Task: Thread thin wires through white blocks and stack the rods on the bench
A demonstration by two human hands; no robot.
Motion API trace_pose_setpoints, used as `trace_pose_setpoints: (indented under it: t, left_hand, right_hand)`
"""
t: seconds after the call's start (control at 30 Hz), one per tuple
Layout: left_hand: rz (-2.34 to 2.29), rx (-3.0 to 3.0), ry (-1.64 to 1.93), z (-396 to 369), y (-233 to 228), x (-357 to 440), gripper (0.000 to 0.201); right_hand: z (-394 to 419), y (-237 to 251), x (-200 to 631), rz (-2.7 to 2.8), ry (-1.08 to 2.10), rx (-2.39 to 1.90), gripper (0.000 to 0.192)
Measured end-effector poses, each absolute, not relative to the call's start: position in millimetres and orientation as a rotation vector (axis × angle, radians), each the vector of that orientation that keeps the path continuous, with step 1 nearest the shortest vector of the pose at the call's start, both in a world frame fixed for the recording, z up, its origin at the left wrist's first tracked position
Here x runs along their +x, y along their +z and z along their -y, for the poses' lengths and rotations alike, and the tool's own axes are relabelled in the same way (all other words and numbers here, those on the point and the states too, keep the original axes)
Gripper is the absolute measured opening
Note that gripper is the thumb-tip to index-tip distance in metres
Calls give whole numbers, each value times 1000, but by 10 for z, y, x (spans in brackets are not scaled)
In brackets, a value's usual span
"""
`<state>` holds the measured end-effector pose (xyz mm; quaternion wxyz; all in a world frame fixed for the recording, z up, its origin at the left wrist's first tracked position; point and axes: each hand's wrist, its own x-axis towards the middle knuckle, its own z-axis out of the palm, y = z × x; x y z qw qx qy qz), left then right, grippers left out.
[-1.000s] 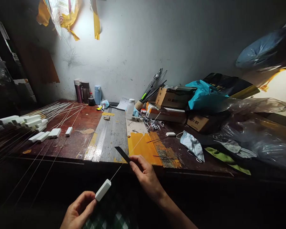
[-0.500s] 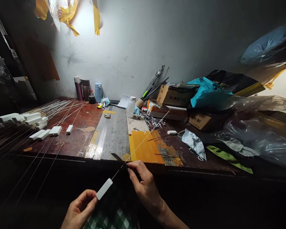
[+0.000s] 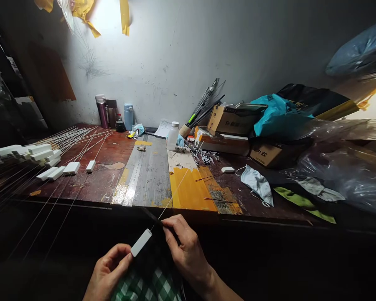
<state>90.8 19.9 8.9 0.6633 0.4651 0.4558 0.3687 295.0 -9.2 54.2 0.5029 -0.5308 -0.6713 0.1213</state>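
Left hand (image 3: 108, 271) gripped the white block (image 3: 141, 243) while right hand (image 3: 183, 251) pinched a dark strip (image 3: 153, 217) against its thin rod (image 3: 175, 189), just off the worktop's (image 3: 90, 188) front edge.

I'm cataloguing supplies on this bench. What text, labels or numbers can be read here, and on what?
"力胶" on the front cardboard box, its first character cut off.
Dark characters on the upper cardboard box: too blurred to read.
Graduations on the steel ruler: too small.
Sheet of paper: illegible.

Left hand (image 3: 108, 271) pinches white block (image 3: 141, 243); right hand (image 3: 184, 251) grips dark strip (image 3: 153, 217).
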Motion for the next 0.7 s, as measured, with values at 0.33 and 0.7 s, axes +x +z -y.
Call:
trace_pose_setpoints:
  t: [0.33,0.7]
  left_hand:
    - [-1020,1014,840,-193,88,938,30]
    - [-1039,1077,842,-203,133,949,29]
  right_hand:
    - [150,454,2846,1647,355,-1291,20]
    - [191,455,2811,1637,392,-1292,20]
